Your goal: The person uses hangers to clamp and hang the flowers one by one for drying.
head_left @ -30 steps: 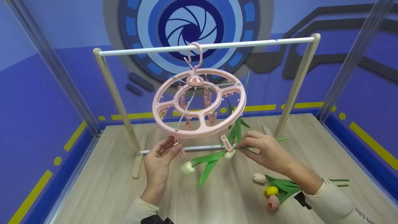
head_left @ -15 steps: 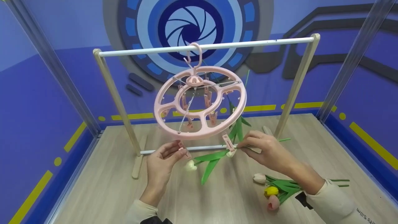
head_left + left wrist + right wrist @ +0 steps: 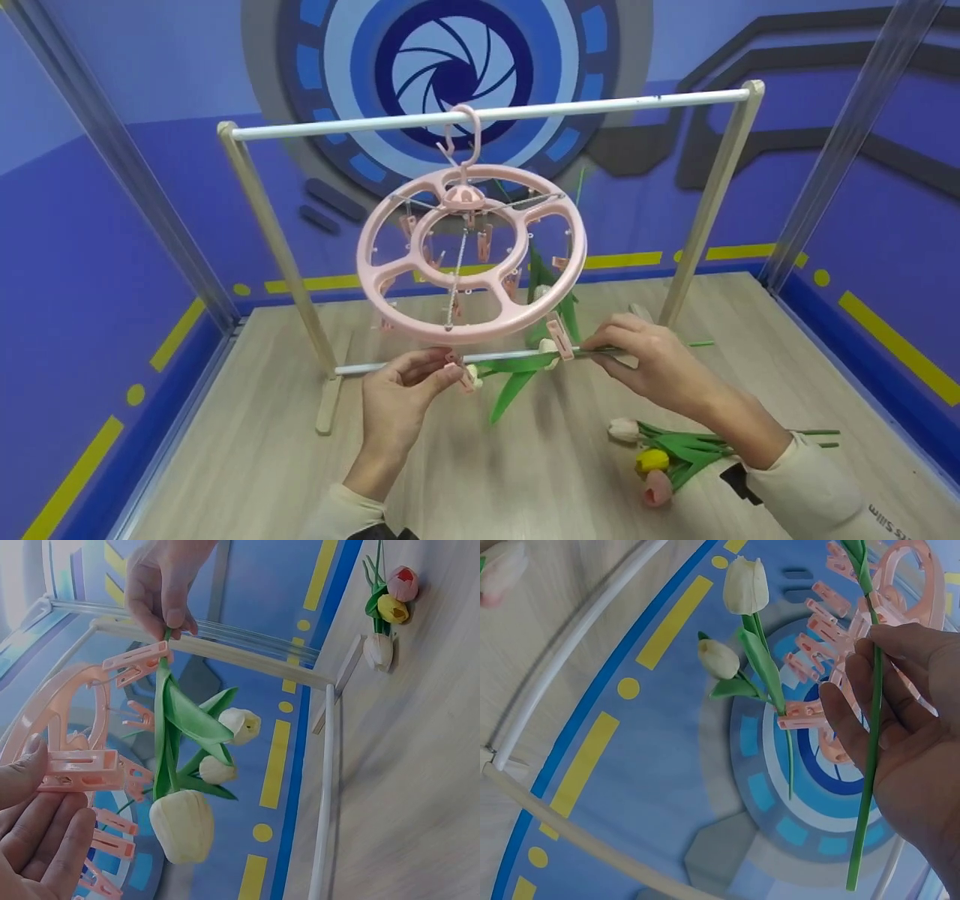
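My left hand pinches a pink clothespin between thumb and fingers, under the front rim of a round pink hanger. A white tulip with green leaves lies nearly level in the head view, its bloom right by that clothespin. My right hand pinches the tulip's green stem between thumb and fingertips. A second clothespin hangs just left of my right fingers and overlaps the stem in the left wrist view. Behind, two white blooms hang, their stem at another clothespin.
The hanger hooks over the white top bar of a wooden-legged rack. On the table at the right lie white, yellow and pink tulips. Several other clothespins dangle from the hanger. Blue printed walls enclose the table.
My left hand has moved right with the clothespin, and the hanger has turned. The tulip's bloom has risen and come close to that clothespin. My right hand has shifted slightly right.
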`<state>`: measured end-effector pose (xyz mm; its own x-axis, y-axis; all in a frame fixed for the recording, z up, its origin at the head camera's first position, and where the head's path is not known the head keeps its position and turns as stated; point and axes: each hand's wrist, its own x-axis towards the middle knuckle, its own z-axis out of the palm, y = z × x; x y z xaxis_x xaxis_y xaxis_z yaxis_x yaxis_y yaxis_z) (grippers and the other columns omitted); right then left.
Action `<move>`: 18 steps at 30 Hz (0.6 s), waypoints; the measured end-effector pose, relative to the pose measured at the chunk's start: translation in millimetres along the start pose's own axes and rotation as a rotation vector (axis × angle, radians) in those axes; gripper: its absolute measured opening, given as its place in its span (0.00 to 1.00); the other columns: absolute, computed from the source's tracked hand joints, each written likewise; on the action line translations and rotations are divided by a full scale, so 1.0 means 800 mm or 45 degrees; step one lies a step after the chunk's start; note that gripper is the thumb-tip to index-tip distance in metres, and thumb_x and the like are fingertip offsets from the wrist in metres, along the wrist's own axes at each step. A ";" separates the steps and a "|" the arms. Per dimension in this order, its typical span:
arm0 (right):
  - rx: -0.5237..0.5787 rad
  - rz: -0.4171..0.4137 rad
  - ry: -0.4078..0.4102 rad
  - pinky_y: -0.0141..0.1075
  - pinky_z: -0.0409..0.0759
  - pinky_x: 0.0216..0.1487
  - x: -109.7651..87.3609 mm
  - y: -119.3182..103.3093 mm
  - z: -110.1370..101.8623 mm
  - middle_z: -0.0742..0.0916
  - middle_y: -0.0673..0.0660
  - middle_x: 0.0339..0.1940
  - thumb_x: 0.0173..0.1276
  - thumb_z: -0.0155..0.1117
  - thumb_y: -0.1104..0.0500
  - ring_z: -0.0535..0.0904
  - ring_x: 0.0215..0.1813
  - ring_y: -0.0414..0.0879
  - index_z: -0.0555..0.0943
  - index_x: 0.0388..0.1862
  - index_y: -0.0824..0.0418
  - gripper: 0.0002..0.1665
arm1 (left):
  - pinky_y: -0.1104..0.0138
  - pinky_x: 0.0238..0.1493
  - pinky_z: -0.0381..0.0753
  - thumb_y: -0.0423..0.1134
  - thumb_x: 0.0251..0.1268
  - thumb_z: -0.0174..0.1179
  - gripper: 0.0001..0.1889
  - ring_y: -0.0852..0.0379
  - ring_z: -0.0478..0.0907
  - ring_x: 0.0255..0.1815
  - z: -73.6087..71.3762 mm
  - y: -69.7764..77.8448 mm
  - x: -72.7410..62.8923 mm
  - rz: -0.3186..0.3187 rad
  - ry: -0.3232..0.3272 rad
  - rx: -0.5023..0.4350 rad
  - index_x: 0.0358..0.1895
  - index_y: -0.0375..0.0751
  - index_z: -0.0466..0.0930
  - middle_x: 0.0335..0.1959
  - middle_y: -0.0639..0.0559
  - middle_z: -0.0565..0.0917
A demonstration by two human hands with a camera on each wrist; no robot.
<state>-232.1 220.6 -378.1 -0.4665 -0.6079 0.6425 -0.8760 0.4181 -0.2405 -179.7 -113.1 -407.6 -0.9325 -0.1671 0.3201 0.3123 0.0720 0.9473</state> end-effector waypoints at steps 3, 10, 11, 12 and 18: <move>-0.026 0.003 0.001 0.36 0.89 0.42 -0.003 0.003 -0.002 0.87 0.48 0.43 0.56 0.80 0.78 0.84 0.41 0.43 0.88 0.47 0.59 0.23 | 0.63 0.50 0.89 0.34 0.60 0.80 0.12 0.51 0.90 0.46 0.003 0.000 -0.001 0.009 -0.003 0.006 0.45 0.35 0.91 0.41 0.47 0.92; -0.089 0.021 0.019 0.31 0.87 0.45 -0.013 0.013 -0.008 0.87 0.49 0.42 0.54 0.81 0.79 0.83 0.41 0.43 0.87 0.46 0.58 0.25 | 0.63 0.48 0.89 0.32 0.60 0.79 0.11 0.51 0.91 0.44 0.007 -0.001 -0.003 0.024 -0.012 -0.012 0.45 0.35 0.92 0.41 0.46 0.92; -0.096 0.031 0.024 0.29 0.86 0.49 -0.016 0.015 -0.010 0.87 0.49 0.42 0.54 0.81 0.79 0.83 0.41 0.43 0.87 0.46 0.58 0.25 | 0.64 0.49 0.89 0.33 0.60 0.79 0.11 0.52 0.91 0.44 0.007 -0.001 -0.003 0.026 -0.015 0.000 0.45 0.35 0.92 0.41 0.47 0.92; -0.100 0.042 0.027 0.27 0.84 0.50 -0.018 0.016 -0.012 0.87 0.49 0.42 0.53 0.81 0.79 0.84 0.41 0.43 0.88 0.46 0.58 0.25 | 0.64 0.49 0.89 0.34 0.61 0.79 0.11 0.52 0.91 0.44 0.007 -0.001 -0.003 0.025 -0.017 0.010 0.45 0.36 0.92 0.41 0.47 0.92; -0.110 0.118 0.033 0.25 0.85 0.44 -0.032 0.025 -0.024 0.87 0.49 0.42 0.54 0.80 0.79 0.86 0.41 0.43 0.88 0.45 0.58 0.24 | 0.64 0.48 0.89 0.34 0.61 0.79 0.11 0.53 0.91 0.44 0.008 -0.003 -0.002 0.065 -0.025 0.032 0.45 0.37 0.92 0.40 0.49 0.93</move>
<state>-235.5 257.5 -385.2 -0.5408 -0.5469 0.6391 -0.8148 0.5292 -0.2367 -180.0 -106.3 -410.5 -0.9190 -0.1430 0.3674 0.3551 0.1048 0.9289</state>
